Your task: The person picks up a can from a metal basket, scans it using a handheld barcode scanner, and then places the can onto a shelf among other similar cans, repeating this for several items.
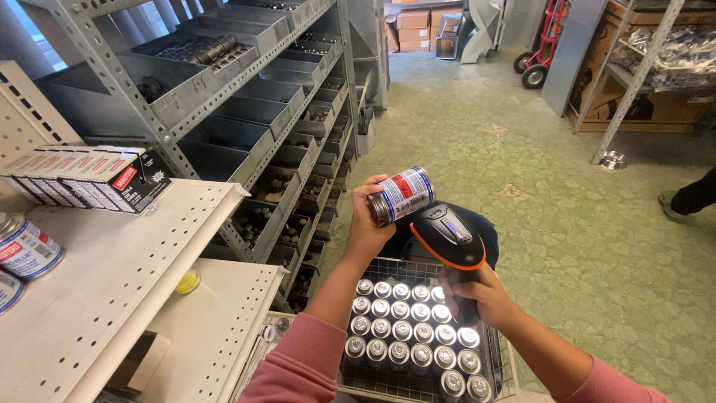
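Note:
My left hand [367,227] holds a small metal can [403,194] with a red, white and blue label, tipped on its side above a wire basket [406,266]. My right hand [486,297] grips the handle of a black and orange handheld scanner [449,235], whose head points up toward the can. The basket below both hands is packed with several rows of matching cans [406,328], seen from their silver lids.
White perforated shelves [119,283] at left carry a row of flat boxes [86,177] and two similar cans [26,250]. Grey metal bin racks [246,112] run along the aisle. Another person's foot [686,200] shows at right. A hand truck [541,45] stands far back.

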